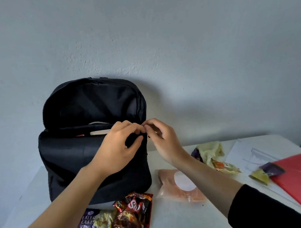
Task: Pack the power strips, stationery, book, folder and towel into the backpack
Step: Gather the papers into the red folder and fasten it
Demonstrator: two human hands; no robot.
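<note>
Backpack (94,151), black, stands upright on the white table (186,220) in the head view, with its back against the grey wall (177,42). Its long axis runs straight up and its front panel faces the camera. The main compartment is unzipped and gapes wide, and the front panel sags forward. In the gap, just left of the fingers, a pale flat edge and a bit of red show, too hidden to name.

The left hand (120,146) grips the upper right corner of the front panel, thumb below and fingers curled over the black fabric. The right hand (163,141) meets it fingertip to fingertip at that same corner of the backpack. Its thumb and forefinger are pinched together on the rim, but I cannot tell which small part they pinch.

Below and to the right of the right hand's fingers, a pink towel (179,185) in a clear bag with a round white label lies flat, just beside the backpack's base. Farther right of the fingers lie a crumpled cream bag (211,150), white papers (249,152) and a red folder (299,177), its long edge running diagonally to the frame's edge. Well below the left hand's fingers, snack packets (134,212) lie heaped at the backpack's foot.
</note>
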